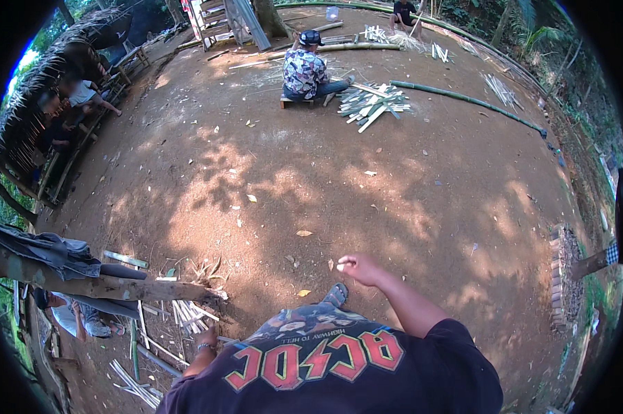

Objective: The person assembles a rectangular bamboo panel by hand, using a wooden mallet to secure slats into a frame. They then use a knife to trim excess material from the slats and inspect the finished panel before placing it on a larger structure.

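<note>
My right hand (358, 269) is out in front of my body above the bare dirt, its fingers curled together. Something small and whitish (340, 267) shows at its fingertips, too small to name. Low at my left side hangs my left hand (206, 337), with a band on the wrist; its fingers are too small and dark to make out. Nearest to it lies a pile of pale split bamboo strips (189, 314) on the ground. Below my right hand, one sandalled foot (336, 295) is on the dirt.
A tree trunk (118, 283) with clothing draped over it rises at left, beside a seated person (84, 319). Ahead, another person (304, 72) sits by heaped bamboo strips (370, 105) and a long green bamboo pole (470, 103). A thatched shelter (39, 86) with people stands far left.
</note>
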A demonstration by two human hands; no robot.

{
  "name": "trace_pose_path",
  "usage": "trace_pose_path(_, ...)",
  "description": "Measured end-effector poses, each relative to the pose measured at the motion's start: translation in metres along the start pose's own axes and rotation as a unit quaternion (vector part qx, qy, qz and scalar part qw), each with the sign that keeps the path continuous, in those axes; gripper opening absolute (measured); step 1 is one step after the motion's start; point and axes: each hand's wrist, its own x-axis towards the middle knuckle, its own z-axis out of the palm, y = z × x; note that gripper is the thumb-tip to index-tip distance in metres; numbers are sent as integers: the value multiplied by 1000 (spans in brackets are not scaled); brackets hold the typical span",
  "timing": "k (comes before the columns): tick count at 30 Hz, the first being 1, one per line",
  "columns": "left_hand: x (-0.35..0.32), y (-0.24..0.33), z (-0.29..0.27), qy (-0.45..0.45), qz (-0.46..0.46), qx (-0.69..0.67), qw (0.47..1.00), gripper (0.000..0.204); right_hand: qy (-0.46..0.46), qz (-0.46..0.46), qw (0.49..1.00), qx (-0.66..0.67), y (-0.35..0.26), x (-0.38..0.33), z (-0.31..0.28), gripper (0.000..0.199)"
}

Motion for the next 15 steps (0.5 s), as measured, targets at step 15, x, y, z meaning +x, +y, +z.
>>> trace_pose_path(15, 175, 560, -267, -11, 236, -106, 966, 54, 32, -533, 774, 340, -217, -102, -335, 44)
